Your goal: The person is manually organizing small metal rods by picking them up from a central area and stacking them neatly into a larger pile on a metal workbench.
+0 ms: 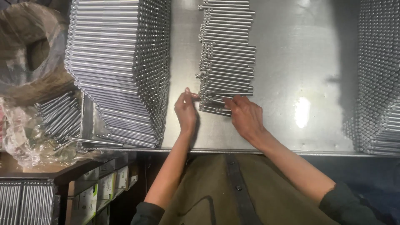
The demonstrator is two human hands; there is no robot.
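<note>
A shiny steel worktable (pixel 308 62) reflects overhead light, beside a dark shelf (pixel 62 175).

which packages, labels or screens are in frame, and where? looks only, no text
Small cartons: row at bottom left, under the bench edge; boxy, pale cream faces with green and dark print.
Clear plastic bag: left edge, beside a loose bundle of metal rods; crumpled, see-through.
Brown wrapping: top left; bulky, crinkled, tan with a dark hollow.
No screens or signs visible.
</note>
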